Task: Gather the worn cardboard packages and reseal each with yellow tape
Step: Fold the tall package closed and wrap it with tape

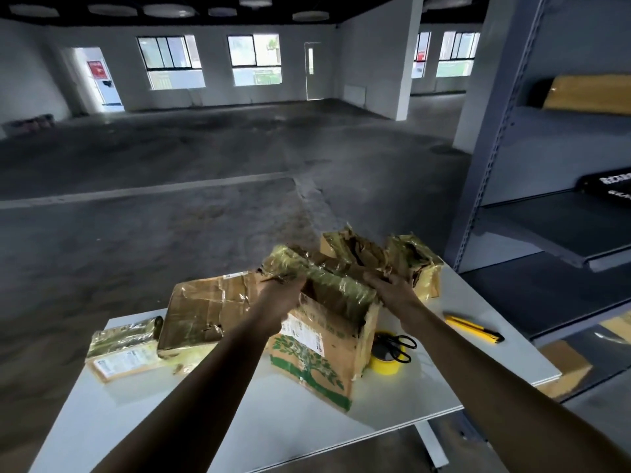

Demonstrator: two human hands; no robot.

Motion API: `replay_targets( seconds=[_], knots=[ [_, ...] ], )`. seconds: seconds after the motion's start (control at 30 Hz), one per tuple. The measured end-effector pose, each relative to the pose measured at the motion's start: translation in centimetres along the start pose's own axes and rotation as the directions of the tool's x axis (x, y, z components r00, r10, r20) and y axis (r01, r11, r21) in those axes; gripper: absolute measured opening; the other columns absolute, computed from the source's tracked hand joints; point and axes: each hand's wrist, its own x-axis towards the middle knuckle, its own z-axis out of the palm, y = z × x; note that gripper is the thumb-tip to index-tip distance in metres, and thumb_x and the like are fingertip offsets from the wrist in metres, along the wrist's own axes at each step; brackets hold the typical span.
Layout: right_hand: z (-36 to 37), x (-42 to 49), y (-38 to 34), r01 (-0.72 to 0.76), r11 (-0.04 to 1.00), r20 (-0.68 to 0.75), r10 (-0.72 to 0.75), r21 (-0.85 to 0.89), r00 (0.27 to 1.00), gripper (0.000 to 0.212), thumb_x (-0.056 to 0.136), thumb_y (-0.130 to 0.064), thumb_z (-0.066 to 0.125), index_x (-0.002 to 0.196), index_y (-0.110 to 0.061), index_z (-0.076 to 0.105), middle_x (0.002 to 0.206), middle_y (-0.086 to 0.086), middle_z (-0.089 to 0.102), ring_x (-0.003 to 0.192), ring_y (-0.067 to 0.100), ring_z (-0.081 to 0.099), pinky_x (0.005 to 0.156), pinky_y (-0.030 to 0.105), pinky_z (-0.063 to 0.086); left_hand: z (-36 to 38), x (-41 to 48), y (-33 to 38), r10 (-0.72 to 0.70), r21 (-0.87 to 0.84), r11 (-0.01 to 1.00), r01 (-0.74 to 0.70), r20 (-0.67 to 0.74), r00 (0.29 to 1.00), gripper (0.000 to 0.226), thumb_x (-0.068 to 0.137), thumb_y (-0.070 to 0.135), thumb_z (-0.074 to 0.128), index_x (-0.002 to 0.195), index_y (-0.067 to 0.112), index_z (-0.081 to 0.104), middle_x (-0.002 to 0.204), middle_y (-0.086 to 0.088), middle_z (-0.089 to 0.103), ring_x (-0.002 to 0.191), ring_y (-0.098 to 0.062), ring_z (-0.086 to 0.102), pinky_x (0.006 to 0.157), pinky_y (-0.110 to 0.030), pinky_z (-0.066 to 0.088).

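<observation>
White desk (239,421), concrete floor (170,148) beyond, grey rack (512,131) off its right edge. Mid-desk stands our box (317,363); tape (386,365) just right of it, scissors (403,346) on top. Our L hand (280,295) & R hand (392,288), apart, each curl round the box's taped top flap. Other boxes (358,250) crowd the far edge. Our fingertips are blurred.

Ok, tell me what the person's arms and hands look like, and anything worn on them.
The left arm and right arm are bare as far as the frame shows, with no sleeves. The left hand and right hand wear no gloves. No watch, bracelet or ring shows, though the left hand is motion-blurred.
</observation>
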Motion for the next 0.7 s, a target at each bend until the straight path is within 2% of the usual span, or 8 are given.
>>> replay_targets(
  seconds=[0.1,0.23,0.3,0.4,0.47,0.53,0.6,0.7],
  knots=[
    [1.0,1.2,0.4,0.023,0.998,0.005,-0.023,-0.065,1.000,0.067,0.069,-0.071,0.068,0.112,-0.020,0.069,0.107,0.003,0.070,0.097,0.021,0.065,0.093,0.039,0.054,0.4,-1.3,0.5,0.071,-0.082,0.995,-0.058,0.164,0.984,0.038,0.092,0.045,0.065,0.116,0.015,0.064,0.103,0.002,0.064,0.093,-0.012,0.061,0.091,-0.044,0.057],
    [2.2,0.5,-0.3,0.008,0.996,0.055,-0.003,-0.084,0.998,0.026,0.092,-0.042,0.067,0.086,-0.018,0.060,0.081,0.001,0.061,0.070,0.011,0.056,0.056,0.021,0.044,0.4,-2.2,1.2,0.219,-0.004,0.975,-0.221,0.150,0.964,0.063,0.079,0.058,0.073,0.130,0.030,0.049,0.120,0.013,0.063,0.108,-0.009,0.058,0.086,-0.033,0.051],
    [2.9,0.3,-0.6,0.043,0.993,0.076,-0.034,-0.114,0.997,0.024,0.094,-0.037,0.066,0.080,-0.020,0.055,0.074,0.001,0.057,0.064,0.011,0.051,0.047,0.017,0.039,0.3,-2.7,1.3,0.270,0.150,0.941,-0.303,0.206,0.940,0.086,0.072,0.063,0.077,0.139,0.029,0.036,0.123,0.021,0.056,0.108,-0.002,0.053,0.091,-0.024,0.045],
    [4.1,0.4,-0.8,0.055,0.991,0.101,-0.042,-0.121,0.994,0.028,0.090,-0.040,0.068,0.099,-0.016,0.057,0.093,0.009,0.064,0.080,0.018,0.059,0.062,0.027,0.047,0.4,-2.7,0.8,0.273,0.296,0.883,-0.364,0.307,0.912,0.116,0.072,0.048,0.084,0.155,0.018,0.009,0.119,0.032,0.037,0.102,0.008,0.046,0.082,-0.008,0.043],
    [4.7,0.1,-0.9,0.039,0.996,0.140,-0.027,-0.084,0.990,0.040,0.086,-0.042,0.071,0.111,-0.015,0.057,0.102,0.012,0.067,0.093,0.026,0.066,0.071,0.034,0.053,0.2,-2.8,0.5,0.286,0.322,0.867,-0.381,0.304,0.909,0.125,0.073,0.043,0.086,0.157,0.016,-0.003,0.124,0.028,0.026,0.112,0.002,0.038,0.089,-0.013,0.040],
    [5.1,-0.1,-1.0,0.054,0.994,0.148,-0.039,-0.096,0.988,0.045,0.083,-0.046,0.072,0.115,-0.018,0.058,0.101,0.011,0.069,0.095,0.027,0.067,0.070,0.034,0.052,-0.3,-2.6,0.2,0.268,0.263,0.902,-0.343,0.282,0.921,0.112,0.065,0.046,0.089,0.149,0.031,0.017,0.129,0.016,0.041,0.115,-0.006,0.050,0.086,-0.023,0.052],
    [5.1,-0.2,-1.3,0.064,0.993,0.133,-0.050,-0.103,0.990,0.041,0.087,-0.047,0.069,0.116,-0.019,0.061,0.096,0.004,0.068,0.090,0.021,0.066,0.067,0.029,0.049,-1.1,-2.6,0.0,0.247,0.187,0.935,-0.301,0.266,0.932,0.085,0.064,0.043,0.086,0.130,0.038,0.033,0.120,-0.001,0.051,0.105,-0.017,0.060,0.069,-0.027,0.058],
    [4.8,-0.3,-1.8,0.071,0.993,0.102,-0.061,-0.098,0.993,0.031,0.092,-0.044,0.065,0.111,-0.020,0.064,0.086,-0.001,0.067,0.078,0.017,0.063,0.061,0.026,0.045,-2.4,-3.3,0.3,0.257,0.059,0.958,-0.282,0.264,0.930,0.048,0.084,0.008,0.069,0.123,0.026,0.047,0.089,-0.009,0.061,0.075,-0.018,0.061,0.055,-0.029,0.048]
  ],
)
